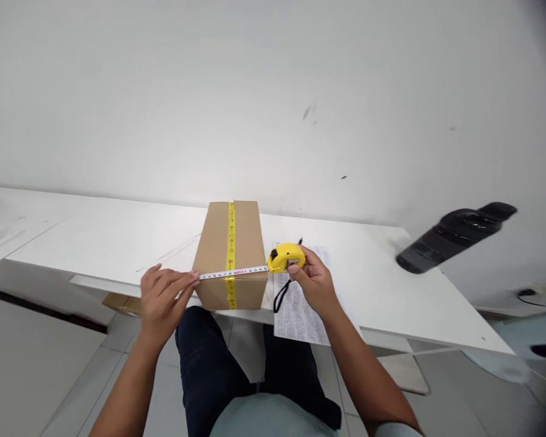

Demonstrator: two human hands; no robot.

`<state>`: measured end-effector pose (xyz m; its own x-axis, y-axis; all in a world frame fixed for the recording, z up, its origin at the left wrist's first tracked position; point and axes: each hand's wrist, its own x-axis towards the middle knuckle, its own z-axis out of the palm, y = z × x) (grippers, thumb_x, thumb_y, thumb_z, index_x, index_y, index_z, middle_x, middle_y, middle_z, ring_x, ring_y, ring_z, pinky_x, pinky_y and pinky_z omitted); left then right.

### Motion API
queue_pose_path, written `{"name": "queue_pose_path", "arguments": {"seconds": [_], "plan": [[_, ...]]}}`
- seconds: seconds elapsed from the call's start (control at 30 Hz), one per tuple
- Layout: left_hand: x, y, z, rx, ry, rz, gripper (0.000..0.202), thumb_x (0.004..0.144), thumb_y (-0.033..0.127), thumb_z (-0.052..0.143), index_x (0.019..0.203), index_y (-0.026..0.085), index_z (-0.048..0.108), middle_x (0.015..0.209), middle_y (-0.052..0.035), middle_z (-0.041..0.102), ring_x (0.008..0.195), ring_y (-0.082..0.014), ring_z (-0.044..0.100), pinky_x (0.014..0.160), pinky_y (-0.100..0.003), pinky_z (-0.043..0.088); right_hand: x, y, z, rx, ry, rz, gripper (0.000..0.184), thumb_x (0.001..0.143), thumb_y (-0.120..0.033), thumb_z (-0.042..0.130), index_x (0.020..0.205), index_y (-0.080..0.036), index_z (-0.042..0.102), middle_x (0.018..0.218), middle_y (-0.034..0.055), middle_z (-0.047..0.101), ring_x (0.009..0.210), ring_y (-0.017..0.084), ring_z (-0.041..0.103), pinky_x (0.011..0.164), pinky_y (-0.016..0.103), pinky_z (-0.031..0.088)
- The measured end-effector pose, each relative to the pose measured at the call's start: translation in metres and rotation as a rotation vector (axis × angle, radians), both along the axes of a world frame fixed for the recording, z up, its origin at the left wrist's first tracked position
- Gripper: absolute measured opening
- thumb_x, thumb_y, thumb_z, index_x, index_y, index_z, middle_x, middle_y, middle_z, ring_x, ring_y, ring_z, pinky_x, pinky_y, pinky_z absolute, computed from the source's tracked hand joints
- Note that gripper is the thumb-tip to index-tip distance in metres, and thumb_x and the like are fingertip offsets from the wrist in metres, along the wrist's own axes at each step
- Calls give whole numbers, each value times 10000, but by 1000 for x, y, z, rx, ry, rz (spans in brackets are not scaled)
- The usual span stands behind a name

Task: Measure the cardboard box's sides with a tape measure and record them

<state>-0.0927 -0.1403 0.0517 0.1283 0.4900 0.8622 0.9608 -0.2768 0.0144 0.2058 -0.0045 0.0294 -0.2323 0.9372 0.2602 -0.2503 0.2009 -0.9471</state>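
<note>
- Here, we look down from a head-worn camera at a person seated at a white desk (382,285) set against a pale wall, with two bare hands raised in front.
- A closed cardboard box (246,243) stands at the near edge of the desk, sealed down the middle of its top and front with a strip of yellow printed tape (231,237).
- The right hand (313,282) is closed around a yellow tape measure (286,257), held just beside the box's right edge; its black wrist strap (279,297) hangs below.
- The white blade (250,271) runs level across the near top edge of the box, from right to left.
- The left hand (161,297) pinches the blade's end with its fingertips at the box's left corner.
- Under the right hand we see a printed paper sheet (300,309), which overhangs the desk's front edge.
- Further right, a dark, blurred, bottle-like object (455,235) appears tilted above the desk.
- Below the desk we see the person's legs in dark trousers (209,364).
</note>
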Motion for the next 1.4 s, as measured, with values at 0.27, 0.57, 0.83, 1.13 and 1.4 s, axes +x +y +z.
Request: {"name": "queue_pose_path", "arguments": {"seconds": [0.27,0.57,0.83,1.13,1.4], "plan": [[86,-39,-9,28,104,-348,352,728,96,869,975,268,688,824,50,797,779,-129,668,1242,-387,332,29,-68,-22,-274,128,307,503,652,-539,902,967,-228,662,767,-13,668,574,97,540,528,219,464],[159,10,-86,-289,-300,-574,766,728,650,777,1326,222,562,1071,-125,738,1011,-257,717,922,-433,587,36,-123,-104,-561,234,300,615,639,-670,856,998,-214,655,825,0,646,695,130,585,661,258,476],[182,44,-104,-843,-708,-697,635,803,543,768,1313,268,507,1231,-120,686,1112,-271,686,947,-419,546,74,23,-56,311,-1288,53,579,1093,-372,127,1114,-184,675,962,101,696,855,204,650,762,316,480],[198,113,-105,-1082,-835,-612,492,793,464,754,1168,216,554,1066,-64,693,845,-181,634,761,-322,509,48,189,-44,541,-1491,204,361,916,-42,516,1245,-160,608,1203,177,691,1050,245,653,896,342,407],[192,115,-111,-1097,-848,-612,476,800,443,753,1173,228,552,1077,-50,679,860,-173,628,771,-313,511,123,174,-75,349,-1121,-245,364,1044,-440,329,1067,-179,583,887,78,698,768,200,609,745,315,437]]}}
